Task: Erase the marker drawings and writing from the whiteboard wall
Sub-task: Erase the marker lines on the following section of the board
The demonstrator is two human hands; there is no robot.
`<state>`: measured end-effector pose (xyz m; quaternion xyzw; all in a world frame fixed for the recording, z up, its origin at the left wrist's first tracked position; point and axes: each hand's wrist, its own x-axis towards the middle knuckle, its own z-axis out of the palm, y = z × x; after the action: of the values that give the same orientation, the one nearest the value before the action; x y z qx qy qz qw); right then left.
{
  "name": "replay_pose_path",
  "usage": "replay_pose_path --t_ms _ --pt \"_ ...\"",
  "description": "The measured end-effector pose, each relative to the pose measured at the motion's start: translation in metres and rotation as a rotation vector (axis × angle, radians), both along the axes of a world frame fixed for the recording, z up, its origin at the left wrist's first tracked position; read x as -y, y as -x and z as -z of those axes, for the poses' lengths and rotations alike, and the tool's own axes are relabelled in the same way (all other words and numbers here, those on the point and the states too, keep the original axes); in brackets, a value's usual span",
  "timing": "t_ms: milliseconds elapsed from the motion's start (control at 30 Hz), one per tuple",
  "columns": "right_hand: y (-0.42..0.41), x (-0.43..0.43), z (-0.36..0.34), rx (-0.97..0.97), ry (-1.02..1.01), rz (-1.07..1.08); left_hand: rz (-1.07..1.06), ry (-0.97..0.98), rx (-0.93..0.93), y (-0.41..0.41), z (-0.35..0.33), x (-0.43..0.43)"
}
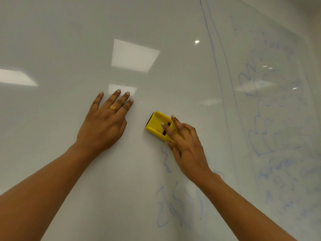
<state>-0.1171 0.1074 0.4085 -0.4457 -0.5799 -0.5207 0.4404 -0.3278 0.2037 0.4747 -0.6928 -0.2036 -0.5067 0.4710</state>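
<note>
At the bottom edge, two bare forearms reach up and forward to a glossy whiteboard wall [69,40]. Between them, low on the board, loose blue marker scribbles [173,206] run up toward the right wrist. The right hand [185,146] grips a yellow eraser [157,125] near the middle of the view. Its fingers lie over the eraser's back, its thumb is at the lower edge, and the dark pad faces the board. The eraser sits flat on the board just above the top of the scribbles. Just beside it, the left hand [104,126] lies flat on the board with fingers straight and slightly spread, holding nothing. A gold ring [113,108] is on one finger. Farther right, a long blue line [213,58] runs up the board. Beyond it are faint blue drawings [260,136], smeared and too pale to read. Ceiling light reflections [133,55] show higher up.
</note>
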Motion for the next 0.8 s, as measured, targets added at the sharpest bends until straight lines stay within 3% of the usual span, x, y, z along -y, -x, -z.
replay_pose_path --t_ms 367,667,800 --pt "0.006 0.011 -0.040 -0.092 0.169 -0.075 -0.001 -0.018 -0.011 0.001 -0.001 -0.001" --pt "0.021 0.000 0.042 -0.022 0.134 -0.175 -0.003 -0.025 -0.009 0.000 0.001 0.000" --pt "0.030 -0.001 0.071 0.076 0.097 -0.048 -0.013 -0.025 0.000 0.000 0.001 0.001"
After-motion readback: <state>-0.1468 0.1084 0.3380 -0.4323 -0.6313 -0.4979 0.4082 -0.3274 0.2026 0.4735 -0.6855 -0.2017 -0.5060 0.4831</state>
